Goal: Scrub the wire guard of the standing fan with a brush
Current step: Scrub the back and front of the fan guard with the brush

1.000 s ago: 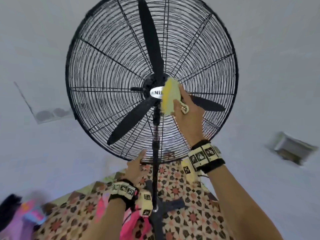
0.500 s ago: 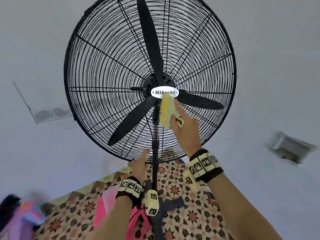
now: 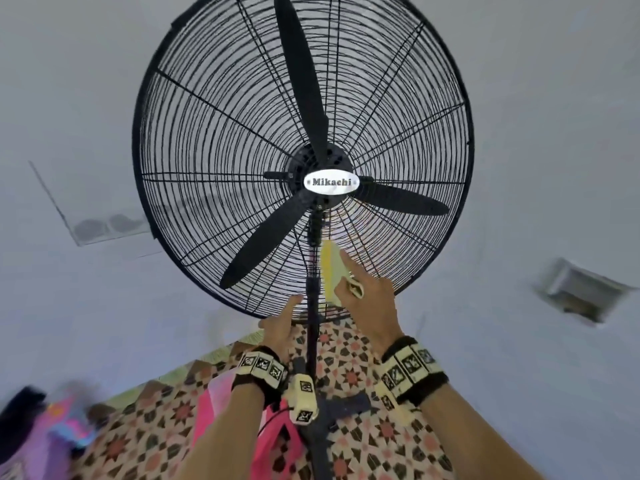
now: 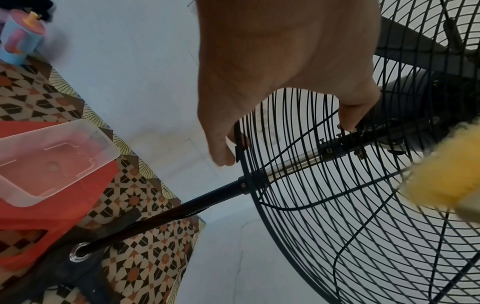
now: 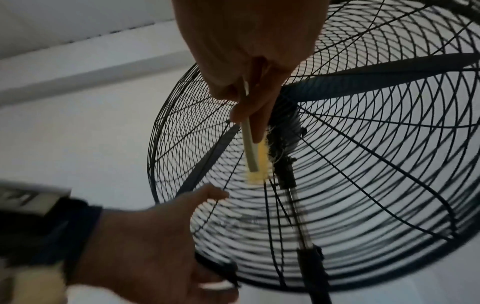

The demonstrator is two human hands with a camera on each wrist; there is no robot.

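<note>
The black standing fan's round wire guard (image 3: 214,140) fills the head view, with a "Mikachi" badge (image 3: 331,182) on its hub and three black blades behind the wires. My right hand (image 3: 365,301) grips the pale handle of a yellow-bristled brush (image 3: 329,268), whose bristles lie against the lower guard wires just right of the pole. In the right wrist view the brush (image 5: 253,156) sits below the hub. My left hand (image 3: 281,322) holds the guard's bottom rim, with the thumb (image 4: 221,148) and a finger pinching it.
The fan's pole (image 3: 313,344) runs down to a dark cross base (image 3: 346,407) on a patterned floor mat (image 3: 156,431). A red stool (image 4: 64,205) carrying a clear plastic tub (image 4: 46,160) stands left of the base. A blue bottle (image 4: 23,41) stands further off.
My right hand has drawn the brush down from the hub badge to the lower guard wires beside the pole. My left hand has stayed on the bottom rim.
</note>
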